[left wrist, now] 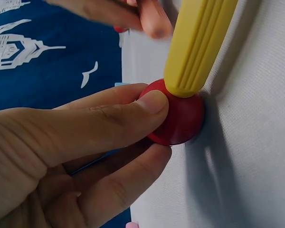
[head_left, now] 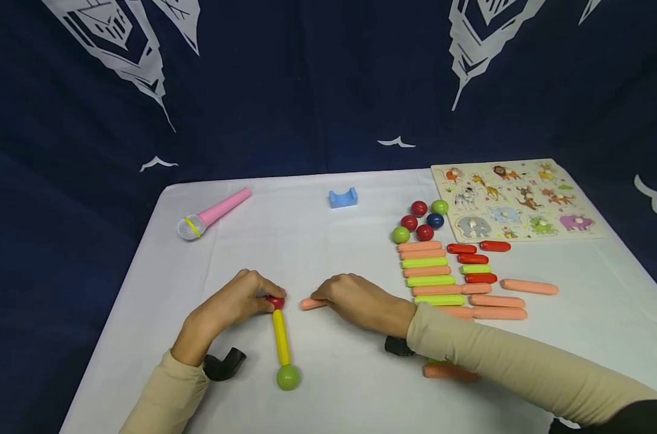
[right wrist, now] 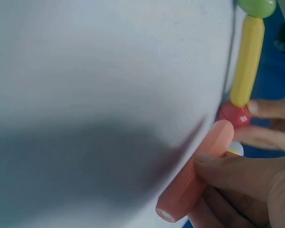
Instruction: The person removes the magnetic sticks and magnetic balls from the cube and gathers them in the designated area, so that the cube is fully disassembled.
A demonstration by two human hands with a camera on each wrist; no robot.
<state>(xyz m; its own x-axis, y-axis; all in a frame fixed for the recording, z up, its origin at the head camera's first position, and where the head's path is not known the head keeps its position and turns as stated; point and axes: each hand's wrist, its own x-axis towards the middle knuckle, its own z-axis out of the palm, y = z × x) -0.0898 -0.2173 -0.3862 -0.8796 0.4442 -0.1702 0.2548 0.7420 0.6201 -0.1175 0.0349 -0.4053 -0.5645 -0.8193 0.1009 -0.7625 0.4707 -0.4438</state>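
My left hand [head_left: 233,304] pinches a red ball [left wrist: 183,118] between thumb and fingers. A yellow ridged stick [head_left: 281,337] is joined to that ball, and a green ball [head_left: 288,377] sits on the stick's near end. To the right, my right hand [head_left: 358,301] holds an orange stick [right wrist: 194,173] between thumb and fingers, its free end pointing toward the red ball. In the head view a short gap lies between the orange stick's tip and the left hand.
A pink toy microphone [head_left: 214,214] lies back left, a blue curved block [head_left: 343,198] back centre. Several loose balls [head_left: 425,232] and rows of orange, green and red sticks [head_left: 427,280] lie to the right. An animal puzzle board [head_left: 524,199] covers the back right corner.
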